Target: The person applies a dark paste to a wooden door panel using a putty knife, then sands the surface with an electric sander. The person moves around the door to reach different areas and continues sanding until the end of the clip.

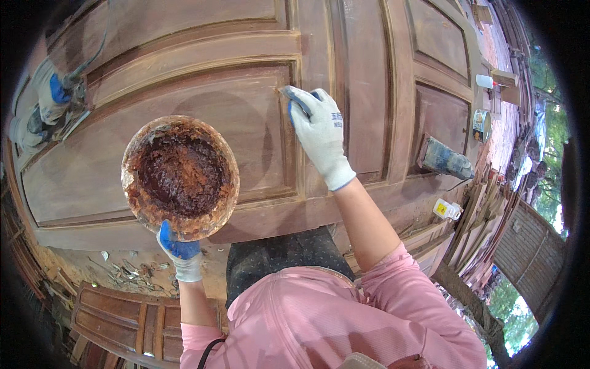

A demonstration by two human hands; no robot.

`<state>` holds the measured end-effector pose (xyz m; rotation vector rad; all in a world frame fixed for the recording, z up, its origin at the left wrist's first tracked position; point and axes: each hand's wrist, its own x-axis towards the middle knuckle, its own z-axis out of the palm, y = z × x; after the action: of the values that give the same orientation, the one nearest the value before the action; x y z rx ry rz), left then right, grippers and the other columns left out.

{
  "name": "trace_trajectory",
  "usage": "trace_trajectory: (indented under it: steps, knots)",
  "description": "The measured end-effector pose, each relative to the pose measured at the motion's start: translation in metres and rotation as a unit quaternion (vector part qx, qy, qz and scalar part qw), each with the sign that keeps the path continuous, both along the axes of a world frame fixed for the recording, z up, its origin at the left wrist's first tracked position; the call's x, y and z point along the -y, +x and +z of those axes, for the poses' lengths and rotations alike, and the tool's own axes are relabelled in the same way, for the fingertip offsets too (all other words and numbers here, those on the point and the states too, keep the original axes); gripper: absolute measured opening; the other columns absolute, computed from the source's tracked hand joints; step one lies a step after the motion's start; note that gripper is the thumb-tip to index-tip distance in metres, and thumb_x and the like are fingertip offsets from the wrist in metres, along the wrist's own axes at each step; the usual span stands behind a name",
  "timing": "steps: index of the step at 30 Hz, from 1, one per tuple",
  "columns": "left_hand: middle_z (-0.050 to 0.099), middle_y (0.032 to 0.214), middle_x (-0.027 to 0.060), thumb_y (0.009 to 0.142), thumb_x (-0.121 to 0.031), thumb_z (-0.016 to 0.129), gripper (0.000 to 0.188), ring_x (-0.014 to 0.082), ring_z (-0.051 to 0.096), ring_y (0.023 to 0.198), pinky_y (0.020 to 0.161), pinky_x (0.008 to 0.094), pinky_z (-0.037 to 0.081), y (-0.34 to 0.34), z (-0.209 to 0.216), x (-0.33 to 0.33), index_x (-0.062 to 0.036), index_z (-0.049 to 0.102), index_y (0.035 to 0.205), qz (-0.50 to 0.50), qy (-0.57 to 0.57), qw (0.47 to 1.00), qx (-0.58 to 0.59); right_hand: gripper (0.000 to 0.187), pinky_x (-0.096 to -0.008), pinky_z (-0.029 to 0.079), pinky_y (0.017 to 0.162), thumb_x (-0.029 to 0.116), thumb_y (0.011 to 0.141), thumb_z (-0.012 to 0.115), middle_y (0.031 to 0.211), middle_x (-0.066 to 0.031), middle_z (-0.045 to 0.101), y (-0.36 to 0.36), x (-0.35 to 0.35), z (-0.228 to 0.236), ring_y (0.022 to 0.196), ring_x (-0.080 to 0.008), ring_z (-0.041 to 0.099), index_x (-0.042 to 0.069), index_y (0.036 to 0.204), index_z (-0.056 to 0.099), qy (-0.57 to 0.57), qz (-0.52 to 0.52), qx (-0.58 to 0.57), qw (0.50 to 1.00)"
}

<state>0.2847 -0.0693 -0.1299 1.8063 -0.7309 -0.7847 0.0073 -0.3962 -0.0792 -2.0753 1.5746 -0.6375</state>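
Our left hand (179,249) grips the bowl (130,177) near-side; beyond its right, our right hand (322,126) curls over the door (249,138); whether holding anything, cannot tell.

The door panel (255,138) is free between the bowl (228,178) and right hand (319,126); far left, a co-worker's gloved hand (51,91), seemingly with a tool (78,95), obstructs.

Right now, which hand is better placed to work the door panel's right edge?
Probably the right hand, fingertips at that edge of the door panel; the left hand holds the paste bowl.
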Motion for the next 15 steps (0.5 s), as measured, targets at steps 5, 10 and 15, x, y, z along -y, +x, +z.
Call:
trace_trajectory:
  steps: [5, 10, 15]
  knots:
    - [0.059, 0.140, 0.0096, 0.111, -0.023, 0.058, 0.034, 0.0230, 0.060, 0.125, 0.108, 0.0457, 0.053, -0.005, 0.019, 0.017, -0.0078, 0.051, 0.140, 0.043, -0.011, 0.989, -0.143, 0.032, -0.0434, 0.049, 0.083, 0.013, 0.095, 0.071, 0.091, -0.0078, 0.061, 0.010, -0.005, -0.017, 0.092, -0.0293, 0.061, 0.017, 0.126, 0.078, -0.053, 0.020, -0.114, 0.992]
    - [0.064, 0.136, 0.0089, 0.111, -0.031, 0.055, 0.039, 0.0221, 0.063, 0.122, 0.105, 0.0444, 0.054, 0.002, 0.009, 0.004, -0.0020, 0.058, 0.136, 0.091, -0.002, 0.975, -0.203, 0.029, -0.0456, 0.047, 0.084, 0.018, 0.095, 0.071, 0.094, -0.0093, 0.059, 0.006, -0.009, -0.020, 0.095, -0.0306, 0.059, 0.019, 0.124, 0.076, -0.048, 0.050, -0.121, 0.990]
    - [0.068, 0.133, 0.0103, 0.109, -0.036, 0.056, 0.046, 0.0234, 0.067, 0.117, 0.100, 0.0436, 0.056, 0.006, 0.012, 0.010, 0.0012, 0.062, 0.135, 0.086, 0.022, 0.974, -0.206, 0.029, -0.0455, 0.047, 0.085, 0.018, 0.095, 0.070, 0.096, -0.0099, 0.061, 0.003, -0.015, -0.019, 0.096, -0.0307, 0.059, 0.018, 0.123, 0.076, -0.045, 0.055, -0.114, 0.991]
